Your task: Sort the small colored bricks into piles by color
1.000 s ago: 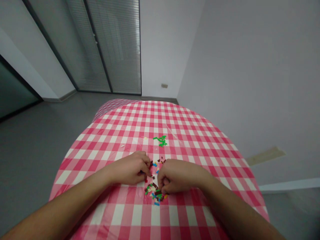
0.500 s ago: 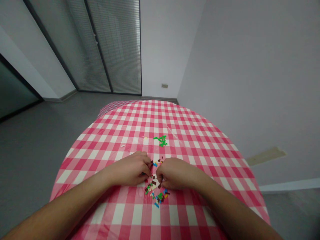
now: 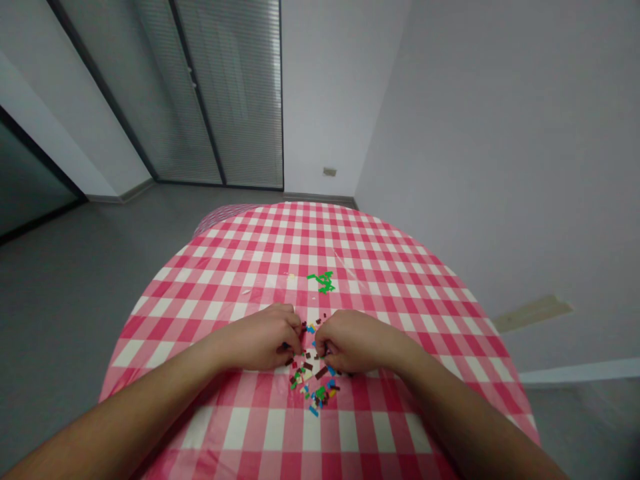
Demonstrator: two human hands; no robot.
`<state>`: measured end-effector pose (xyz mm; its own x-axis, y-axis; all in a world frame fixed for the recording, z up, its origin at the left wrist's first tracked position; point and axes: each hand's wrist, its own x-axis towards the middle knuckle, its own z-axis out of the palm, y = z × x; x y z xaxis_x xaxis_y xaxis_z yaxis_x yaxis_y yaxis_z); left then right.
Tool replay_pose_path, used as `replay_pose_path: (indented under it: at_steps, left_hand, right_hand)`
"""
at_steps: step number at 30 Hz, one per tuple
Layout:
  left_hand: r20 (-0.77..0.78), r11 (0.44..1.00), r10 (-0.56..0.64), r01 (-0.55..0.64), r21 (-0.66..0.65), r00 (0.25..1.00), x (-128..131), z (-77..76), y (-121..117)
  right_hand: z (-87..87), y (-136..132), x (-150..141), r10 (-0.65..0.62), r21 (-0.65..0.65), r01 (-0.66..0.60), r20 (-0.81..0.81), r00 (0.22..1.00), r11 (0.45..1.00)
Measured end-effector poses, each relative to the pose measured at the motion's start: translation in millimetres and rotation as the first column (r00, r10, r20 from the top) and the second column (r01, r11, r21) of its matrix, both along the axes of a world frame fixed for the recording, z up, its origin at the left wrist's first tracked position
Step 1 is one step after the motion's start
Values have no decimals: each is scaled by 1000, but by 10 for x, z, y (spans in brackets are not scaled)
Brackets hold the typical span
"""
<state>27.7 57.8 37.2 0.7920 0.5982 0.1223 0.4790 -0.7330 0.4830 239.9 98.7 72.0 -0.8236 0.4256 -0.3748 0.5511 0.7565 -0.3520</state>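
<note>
Both my hands rest on a pink-and-white gingham tablecloth, curled with their fingertips close together. My left hand and my right hand sit just above a scattered pile of tiny plastic bricks in brown, green, blue, white and yellow. Whether either hand pinches a brick is hidden by the fingers. Farther out, beyond my hands, lies a small group of green bricks. A few loose bricks lie between my fingertips.
The round table's edge curves away on all sides, with a grey floor beyond it on the left. A glass door with blinds stands at the back, and a pale wall rises on the right.
My right hand has moved up and away from the pile, uncovering more bricks. My left hand has barely moved, and the bricks beneath my hands have shifted slightly.
</note>
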Motion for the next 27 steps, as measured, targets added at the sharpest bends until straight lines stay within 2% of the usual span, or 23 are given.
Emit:
replay_pose_path:
  at_steps: [4, 9, 12, 15, 18, 22, 24, 27]
  left_hand:
    - [18, 1000, -12, 12, 0, 1000, 14, -10, 10]
    - [28, 1000, -14, 14, 4, 1000, 21, -42, 11]
    - [35, 1000, 9, -8, -24, 999, 24, -26, 9]
    - [57, 993, 84, -79, -84, 995, 14, 2, 30]
    - [93, 975, 190, -177, -134, 977, -25, -14, 77]
    - [154, 917, 353, -309, -253, 923, -92, -93, 133]
    - [187, 881, 413, -338, -332, 891, -110, -126, 144]
    - [257, 854, 447, -323, -407, 857, -112, -155, 148]
  right_hand:
    - [-10, -20, -32, -13, -22, 14, 17, 1000, 1000]
    - [-39, -12, -42, -8, 38, 7, 47, 999, 999]
    - [-51, -16, -52, -12, 26, 10, 55, 998, 1000]
    - [-54, -33, -68, -5, 27, 3, 59, 998, 1000]
    - [-55, -53, -88, 31, 82, -34, 41, 999, 996]
    - [-67, -52, -98, 61, 109, -63, 23, 998, 992]
    - [-80, -26, -81, 61, 86, -60, -9, 998, 994]
    - [-106, 39, -29, 37, 16, -35, -147, 989, 999]
